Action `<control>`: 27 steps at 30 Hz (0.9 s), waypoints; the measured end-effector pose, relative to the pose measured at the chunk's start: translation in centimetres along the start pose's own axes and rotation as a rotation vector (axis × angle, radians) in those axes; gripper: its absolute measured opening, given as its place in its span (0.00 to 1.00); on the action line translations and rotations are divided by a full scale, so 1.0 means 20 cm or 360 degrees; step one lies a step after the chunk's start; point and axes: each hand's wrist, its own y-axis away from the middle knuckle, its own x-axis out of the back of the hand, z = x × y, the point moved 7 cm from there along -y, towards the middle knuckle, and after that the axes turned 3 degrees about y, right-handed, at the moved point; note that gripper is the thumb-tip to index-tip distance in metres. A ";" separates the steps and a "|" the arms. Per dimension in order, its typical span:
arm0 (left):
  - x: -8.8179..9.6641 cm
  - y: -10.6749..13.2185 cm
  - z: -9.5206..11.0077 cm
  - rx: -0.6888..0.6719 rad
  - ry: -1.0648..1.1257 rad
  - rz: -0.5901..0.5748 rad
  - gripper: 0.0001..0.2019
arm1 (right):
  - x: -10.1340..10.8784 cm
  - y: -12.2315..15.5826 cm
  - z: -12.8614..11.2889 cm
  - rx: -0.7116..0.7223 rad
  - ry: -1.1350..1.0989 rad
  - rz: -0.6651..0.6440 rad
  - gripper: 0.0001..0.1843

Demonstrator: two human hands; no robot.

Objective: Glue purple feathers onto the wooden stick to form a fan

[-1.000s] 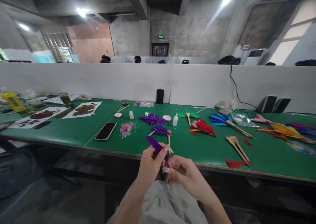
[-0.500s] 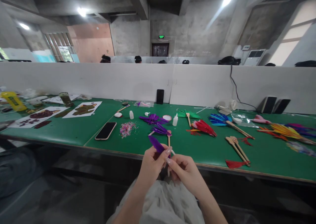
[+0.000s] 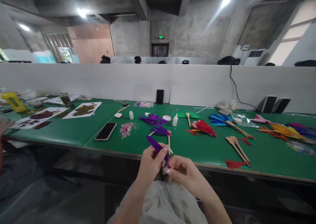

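My left hand (image 3: 150,163) pinches a purple feather (image 3: 154,143) that sticks up and to the left, just in front of the green table's edge (image 3: 116,153). My right hand (image 3: 184,173) is closed beside it, fingertips meeting the feather's lower end, where a dark bit shows between both hands. Both hands hover over a grey cloth on my lap (image 3: 163,202). A part-made purple feather fan on a wooden stick (image 3: 161,130) lies on the table just beyond my hands.
On the table lie a black phone (image 3: 106,130), a pile of sequins (image 3: 127,129), small glue bottles (image 3: 175,119), loose purple feathers (image 3: 151,119), and green, red, blue and yellow feather fans (image 3: 203,126). A white partition (image 3: 123,80) backs the table. Another person's hand (image 3: 3,125) shows at far left.
My right hand dropped from the feather's upper part back to its lower end, and the feather tilted slightly. A person's hand has appeared at the far left edge.
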 end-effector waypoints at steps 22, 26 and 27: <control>0.00 0.00 -0.05 0.0081 0.0049 -0.0068 0.18 | 0.00 -0.02 -0.01 0.0109 0.0018 0.0088 0.22; 0.00 0.00 -0.06 0.0127 0.0107 -0.0070 0.19 | -0.01 -0.02 0.02 0.0048 -0.0189 0.0003 0.21; 0.00 0.00 -0.06 0.0137 0.0120 -0.0075 0.19 | -0.02 -0.02 0.03 0.0034 -0.0237 -0.0013 0.21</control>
